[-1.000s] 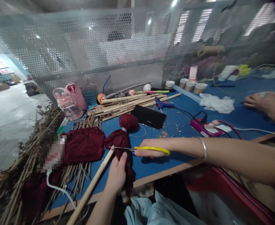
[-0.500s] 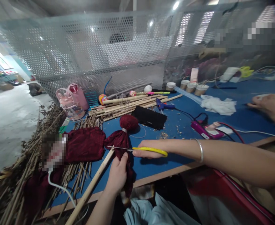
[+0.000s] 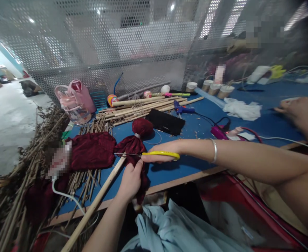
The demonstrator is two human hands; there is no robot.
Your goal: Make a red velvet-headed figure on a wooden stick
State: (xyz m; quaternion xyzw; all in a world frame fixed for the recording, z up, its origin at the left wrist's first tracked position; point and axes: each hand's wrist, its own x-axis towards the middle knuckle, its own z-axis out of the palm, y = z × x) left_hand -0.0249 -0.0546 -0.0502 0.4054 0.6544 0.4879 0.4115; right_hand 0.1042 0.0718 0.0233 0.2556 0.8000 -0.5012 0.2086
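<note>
My left hand pinches the lower part of a dark red cloth bundle, which has a round, stuffed top tied at the neck. Yellow-handled scissors are in my right hand, their blades lying across the cloth just above my left fingertips. Beside the blade tips is the upper end of a pale wooden stick, slanting down to the lower left. Another dark red cloth lies flat to the left, next to a phone, blurred out, with a white cable.
Dry twigs cover the left side. Behind are a pink bottle, pale sticks, a black cloth and a blue glue gun. Several cups, white cloth and another person's hand are at the right.
The view has shifted, so the bench sits higher in the picture. My right hand and the scissors are slightly closer to the cloth's left side; both hands keep their hold.
</note>
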